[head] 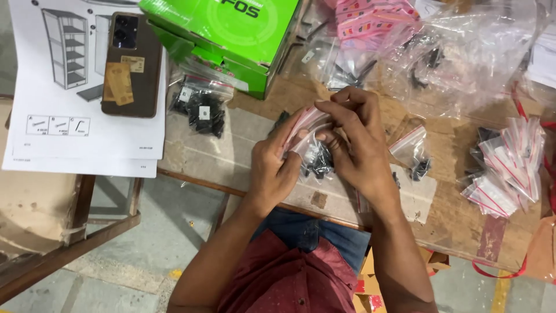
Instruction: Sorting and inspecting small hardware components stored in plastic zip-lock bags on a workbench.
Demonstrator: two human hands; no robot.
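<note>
A person in a dark red shirt (289, 278) and blue jeans leans over a worn wooden table (452, 232), both hands raised just above its near edge. The left hand (272, 168) is curled narrow, thumb and fingers pinched on the red-striped mouth of a small clear zip bag (310, 142) that holds black screws. The right hand (356, 145) closes over the same bag from the other side, fingertips bent onto its crinkled top edge. The bag hangs between the two hands, its dark contents sagging at the bottom.

Just right of the hands lies another small filled bag (412, 152); further right, a loose heap of flat, empty red-striped bags (509, 168). To the left sits a sealed packet of black hardware (200, 107) with white labels. Beyond it, a glossy green cardboard box (231, 35) and a large crumpled clear plastic sack (457, 52). At far left, a brown-cased phone (132, 64) rests on a printed assembly sheet (52, 116) showing a shelf unit.
</note>
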